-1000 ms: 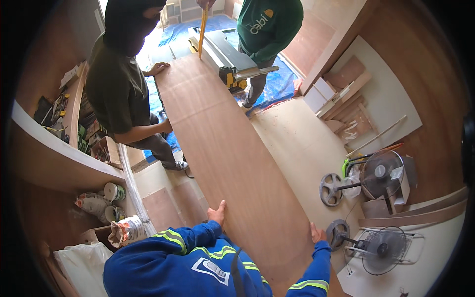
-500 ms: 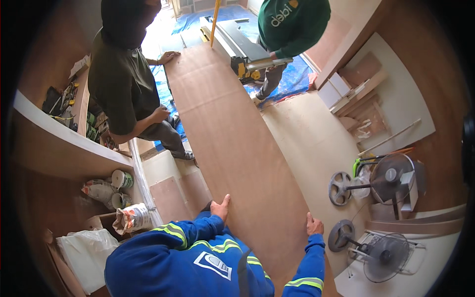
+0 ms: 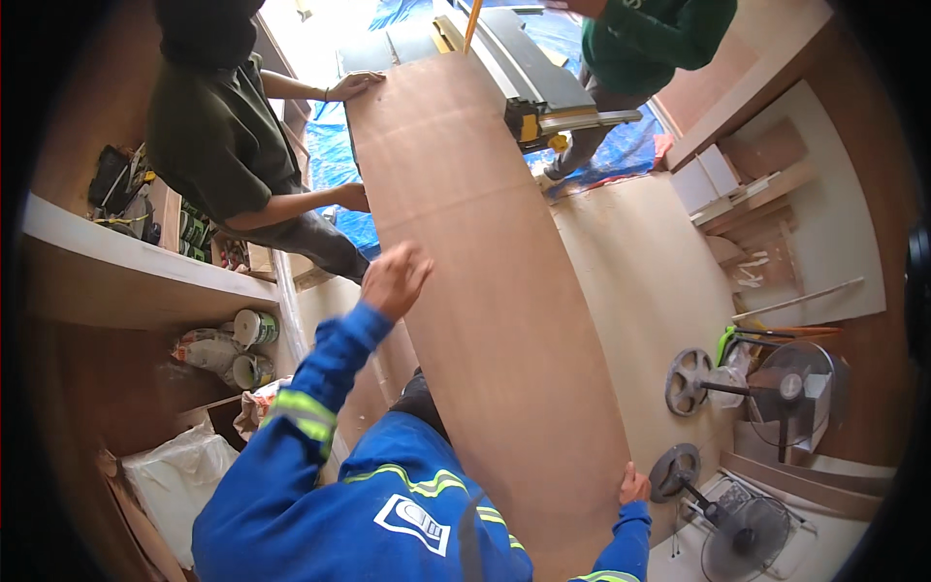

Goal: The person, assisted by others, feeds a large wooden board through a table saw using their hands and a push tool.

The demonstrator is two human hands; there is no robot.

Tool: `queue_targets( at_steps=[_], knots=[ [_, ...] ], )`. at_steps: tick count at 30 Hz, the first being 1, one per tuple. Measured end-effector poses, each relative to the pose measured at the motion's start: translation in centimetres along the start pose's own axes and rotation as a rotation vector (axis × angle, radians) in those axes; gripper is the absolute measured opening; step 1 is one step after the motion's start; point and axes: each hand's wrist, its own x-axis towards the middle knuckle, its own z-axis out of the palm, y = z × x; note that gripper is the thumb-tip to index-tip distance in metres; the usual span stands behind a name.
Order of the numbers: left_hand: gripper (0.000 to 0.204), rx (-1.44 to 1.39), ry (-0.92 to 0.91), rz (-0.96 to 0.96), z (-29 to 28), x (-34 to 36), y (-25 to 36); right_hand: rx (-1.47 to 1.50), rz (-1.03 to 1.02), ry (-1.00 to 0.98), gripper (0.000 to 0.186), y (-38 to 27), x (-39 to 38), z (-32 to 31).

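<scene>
Long, flat brown wooden panel (image 3: 504,291) extends beside the grey-and-yellow table saw (image 3: 533,70); apparently being steadied, it calls for level support. Right hand (image 3: 634,483) grips its edge; left hand's (image 3: 398,279) loosely curled fingers seem empty.

A long, rectangular, reddish-brown wooden panel (image 3: 514,320) lies broad face up, its smooth, fine-grained surface whole and crossed by faint pale bands toward the far end, running lengthwise from the lower edge of view, slightly leftward, to beside a table saw (image 3: 543,73).
</scene>
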Motion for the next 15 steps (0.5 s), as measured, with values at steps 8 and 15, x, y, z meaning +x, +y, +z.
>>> queue_targets(
  at_steps=[8,15],
  knots=[
    [0.063,0.398,0.031,-0.276,9.3,22.2,-6.8,-0.048,-0.003,-0.012,0.068,-0.1,0.1,-2.1],
    [0.066,0.41,0.056,-0.288,9.8,23.3,-6.9,-0.006,-0.011,-0.013,0.065,1.2,0.5,-1.0]
  ],
)
